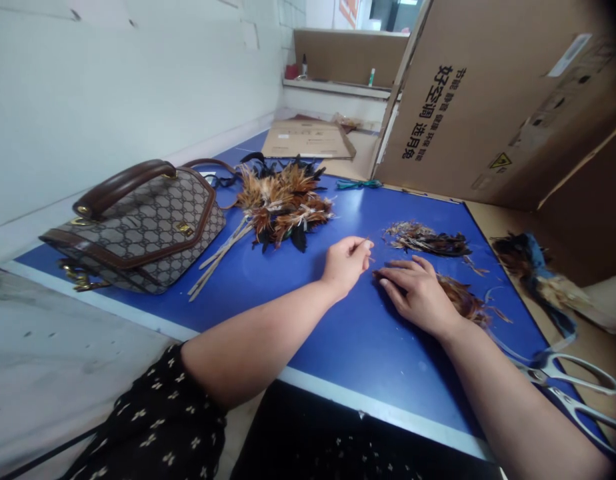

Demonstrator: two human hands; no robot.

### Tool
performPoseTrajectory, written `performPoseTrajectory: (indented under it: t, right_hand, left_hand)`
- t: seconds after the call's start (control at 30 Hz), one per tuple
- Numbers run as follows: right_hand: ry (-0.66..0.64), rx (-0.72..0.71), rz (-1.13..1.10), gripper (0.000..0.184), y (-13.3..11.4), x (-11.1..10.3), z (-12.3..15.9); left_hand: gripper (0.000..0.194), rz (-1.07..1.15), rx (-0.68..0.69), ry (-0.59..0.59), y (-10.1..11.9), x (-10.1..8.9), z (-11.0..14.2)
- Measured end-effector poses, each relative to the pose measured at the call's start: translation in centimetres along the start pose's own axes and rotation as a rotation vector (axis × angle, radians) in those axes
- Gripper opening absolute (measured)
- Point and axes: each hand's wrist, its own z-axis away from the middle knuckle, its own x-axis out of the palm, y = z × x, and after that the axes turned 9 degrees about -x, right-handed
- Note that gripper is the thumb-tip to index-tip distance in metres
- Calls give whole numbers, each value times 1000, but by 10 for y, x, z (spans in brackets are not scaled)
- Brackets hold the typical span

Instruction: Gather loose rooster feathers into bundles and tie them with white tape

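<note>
My left hand (349, 265) is pinched above the blue table, thumb against fingers, on a thin brown feather (367, 240) of which only small bits show. Just to the right, my right hand (415, 290) lies palm down with its fingers stretched out. It partly covers a bunch of reddish-brown feathers (465, 301); a bit of brown shows at its fingertips. Beyond that hand lies a bunch of speckled and dark feathers (428, 240). Farther left are feather bundles (285, 200) in brown and black, with pale sticks (221, 257) pointing toward me.
A patterned handbag (143, 220) stands at the left by the wall. Scissors (558, 377) lie at the right edge, near my right forearm. A large cardboard box (468, 100) rises behind the table (268, 293). Green ties (358, 184) and more feathers with blue cloth (538, 257) lie farther off.
</note>
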Motion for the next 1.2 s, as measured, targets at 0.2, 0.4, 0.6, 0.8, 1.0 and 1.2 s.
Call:
performPoseTrajectory:
  t: [0.2, 0.4, 0.6, 0.8, 1.0, 1.2]
  right_hand:
    - [130, 58, -5, 18, 8, -9, 9]
    - [78, 81, -58, 14, 13, -20, 11]
    - [-134, 38, -85, 18, 0, -28, 10]
    - [-124, 71, -88, 16, 2, -16, 11]
    - [137, 250, -246, 21, 1, -18, 8]
    - [143, 315, -269, 16, -5, -19, 7]
  left_hand:
    - [22, -28, 13, 16, 1, -2, -3]
    - [17, -44, 0, -1, 0, -3, -2]
    - [17, -78, 13, -16, 0, -3, -1]
    - [19, -107, 3, -8, 3, -2, 4]
    - [19, -143, 36, -22, 2, -2, 4]
    - [23, -416, 396, -113, 6, -1, 17]
